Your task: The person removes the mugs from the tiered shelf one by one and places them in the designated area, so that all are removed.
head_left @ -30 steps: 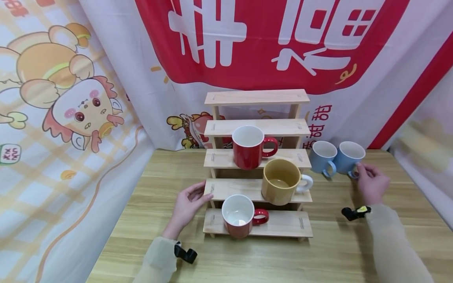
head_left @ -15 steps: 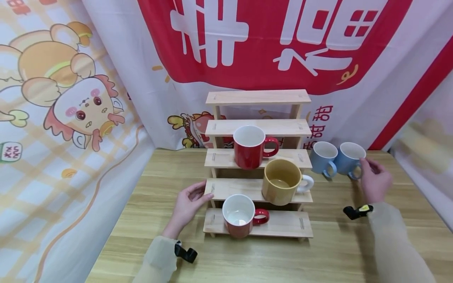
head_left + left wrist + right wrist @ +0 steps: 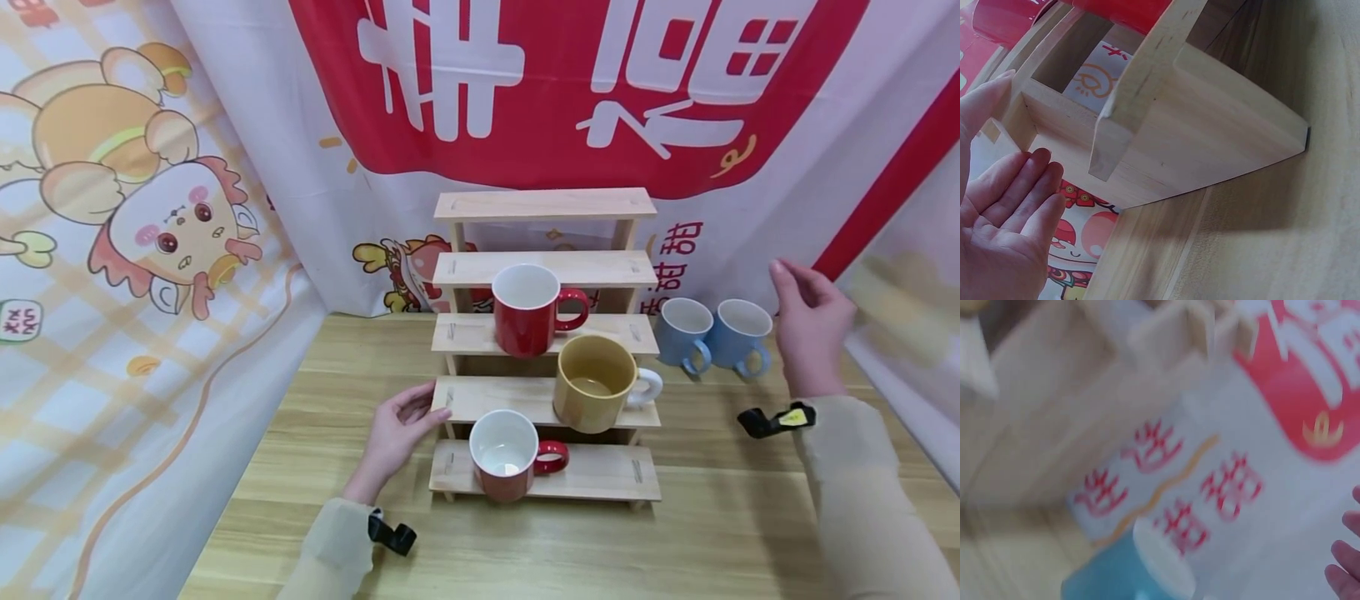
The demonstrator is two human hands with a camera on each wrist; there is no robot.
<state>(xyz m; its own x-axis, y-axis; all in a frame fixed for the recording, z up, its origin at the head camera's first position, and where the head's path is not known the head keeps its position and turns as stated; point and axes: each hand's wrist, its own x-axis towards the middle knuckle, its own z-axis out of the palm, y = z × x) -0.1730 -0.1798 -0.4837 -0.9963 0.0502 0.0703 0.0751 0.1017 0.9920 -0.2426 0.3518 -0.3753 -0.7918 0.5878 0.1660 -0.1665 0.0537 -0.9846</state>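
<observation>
My left hand is at the left end of a stepped wooden shelf. In the left wrist view its thumb touches a board's end, while the loosely bent fingers lie lower, not wrapped round the board. My right hand is raised beside two light blue mugs and holds nothing; its fingers are relaxed. Both mugs stand upright on the table, right of the shelf, handles toward me. On the shelf sit a red mug, a yellow mug with a white handle, and a lower red-handled mug.
The wooden table extends on both sides of the shelf. Behind it hangs a white and red printed cloth, and another patterned cloth covers the left side. A black wrist camera sits on the right sleeve.
My right hand has let go of the right-hand blue mug's handle and moved up and to the right. My left hand and the mugs have stayed in place.
</observation>
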